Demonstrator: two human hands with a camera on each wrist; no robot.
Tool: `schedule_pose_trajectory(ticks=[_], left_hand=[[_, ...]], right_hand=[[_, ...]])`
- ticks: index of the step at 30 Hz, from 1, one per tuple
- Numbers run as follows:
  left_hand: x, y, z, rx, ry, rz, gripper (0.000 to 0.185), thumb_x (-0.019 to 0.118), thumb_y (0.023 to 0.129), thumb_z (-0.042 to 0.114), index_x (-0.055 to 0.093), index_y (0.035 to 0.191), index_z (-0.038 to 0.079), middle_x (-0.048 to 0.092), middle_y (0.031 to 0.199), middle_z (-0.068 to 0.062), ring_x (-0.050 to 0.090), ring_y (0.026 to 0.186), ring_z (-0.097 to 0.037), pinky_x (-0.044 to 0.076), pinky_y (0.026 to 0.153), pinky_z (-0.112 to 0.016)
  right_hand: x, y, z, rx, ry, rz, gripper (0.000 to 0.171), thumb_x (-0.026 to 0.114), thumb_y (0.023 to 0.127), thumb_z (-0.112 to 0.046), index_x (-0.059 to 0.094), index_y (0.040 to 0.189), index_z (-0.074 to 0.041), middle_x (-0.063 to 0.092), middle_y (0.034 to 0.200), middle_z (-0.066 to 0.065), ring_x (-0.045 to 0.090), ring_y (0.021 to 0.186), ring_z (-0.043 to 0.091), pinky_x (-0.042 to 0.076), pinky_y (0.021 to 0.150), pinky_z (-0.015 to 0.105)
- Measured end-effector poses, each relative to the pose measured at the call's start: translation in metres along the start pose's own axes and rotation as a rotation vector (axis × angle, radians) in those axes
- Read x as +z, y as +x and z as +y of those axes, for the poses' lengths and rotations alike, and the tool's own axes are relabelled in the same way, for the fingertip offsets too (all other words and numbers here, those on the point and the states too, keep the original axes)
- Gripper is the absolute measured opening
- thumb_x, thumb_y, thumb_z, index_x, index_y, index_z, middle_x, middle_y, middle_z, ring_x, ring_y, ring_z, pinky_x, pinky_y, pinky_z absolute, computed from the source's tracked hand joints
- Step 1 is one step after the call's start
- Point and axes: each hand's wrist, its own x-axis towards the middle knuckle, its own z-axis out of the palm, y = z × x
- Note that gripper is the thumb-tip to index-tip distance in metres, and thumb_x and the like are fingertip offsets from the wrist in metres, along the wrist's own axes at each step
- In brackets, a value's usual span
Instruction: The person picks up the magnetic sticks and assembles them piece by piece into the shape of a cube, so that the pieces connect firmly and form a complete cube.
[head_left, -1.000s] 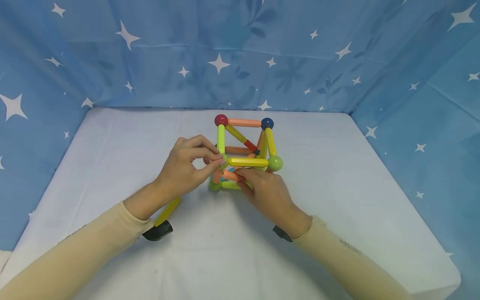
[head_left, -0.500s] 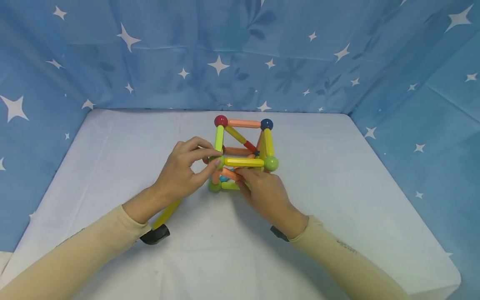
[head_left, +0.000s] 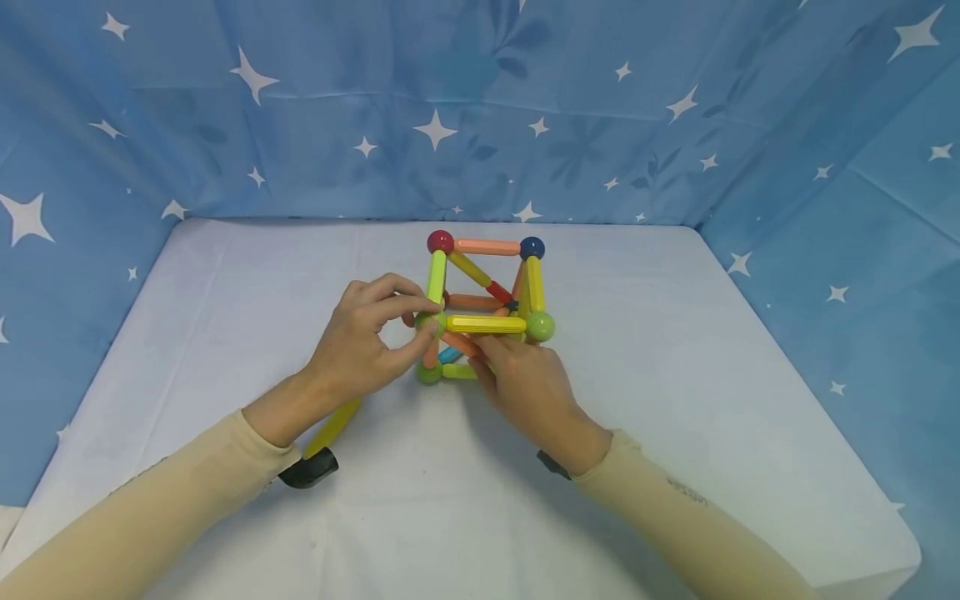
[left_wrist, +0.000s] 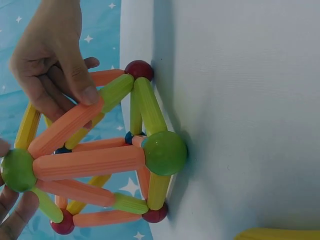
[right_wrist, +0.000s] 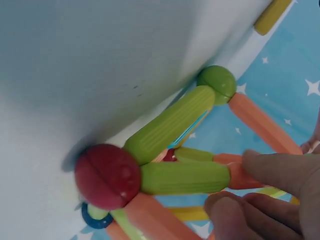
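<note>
A cube frame of magnetic rods and balls [head_left: 487, 287] stands on the white table [head_left: 645, 358]. My left hand [head_left: 429, 319] pinches the green ball [left_wrist: 17, 170] at the frame's near top left corner. My right hand [head_left: 483, 354] reaches in under the yellow top rod [head_left: 486, 324] and pinches an orange diagonal rod [head_left: 456, 341] across the front face. The left wrist view shows its thumb [left_wrist: 80, 85] pressed on that orange rod [left_wrist: 65, 127]. In the right wrist view its fingers [right_wrist: 280, 172] close on the rod's end, near a red ball [right_wrist: 107, 175].
A loose yellow rod [head_left: 333, 423] lies on the table under my left wrist, next to the black wrist mount [head_left: 311, 468]. Blue star-print cloth [head_left: 480, 108] walls the table at the back and both sides. The table's near right corner [head_left: 900, 550] is rounded.
The orange diagonal rod in my right hand has risen slightly toward the corner ball my left hand pinches. The frame and both hands have shifted a little to the left.
</note>
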Motion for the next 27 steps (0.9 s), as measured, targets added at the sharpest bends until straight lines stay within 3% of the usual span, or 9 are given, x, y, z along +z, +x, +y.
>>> schedule_pose_trajectory(ticks=[8,19,23,27], left_hand=[[0.000,0.001,0.002,0.016,0.070,-0.030,0.036,0.093,0.072,0.020,0.076,0.102,0.011,0.064,0.103,-0.001,0.060,0.077,-0.013,0.036,0.080,-0.043],[0.004,0.002,0.004,-0.004,0.092,-0.038,0.039,0.094,0.070,0.015,0.074,0.103,0.010,0.063,0.104,-0.003,0.059,0.076,-0.015,0.036,0.080,-0.042],[0.005,0.002,0.003,-0.005,0.102,-0.042,0.039,0.094,0.070,0.014,0.072,0.103,0.010,0.062,0.105,-0.004,0.060,0.074,-0.018,0.037,0.080,-0.042],[0.006,0.002,0.003,0.000,0.091,-0.042,0.039,0.094,0.071,0.018,0.073,0.103,0.010,0.063,0.105,-0.003,0.060,0.074,-0.017,0.036,0.079,-0.042]], right_hand=[[0.002,-0.004,0.004,-0.015,-0.072,-0.005,0.028,0.086,0.084,-0.018,0.070,0.101,-0.003,0.060,0.067,0.005,0.059,0.049,0.018,0.051,0.050,0.026],[0.006,-0.004,0.004,-0.050,-0.162,0.029,0.030,0.089,0.080,-0.017,0.068,0.096,-0.002,0.061,0.071,0.009,0.063,0.051,0.024,0.053,0.048,0.031],[0.002,-0.007,0.003,-0.050,-0.187,0.013,0.028,0.086,0.083,-0.017,0.068,0.098,-0.002,0.059,0.066,0.006,0.058,0.045,0.020,0.049,0.044,0.027],[-0.011,-0.020,0.005,-0.032,-0.139,-0.007,0.025,0.083,0.083,-0.015,0.070,0.101,-0.004,0.060,0.063,0.001,0.053,0.044,0.012,0.038,0.040,0.022]])
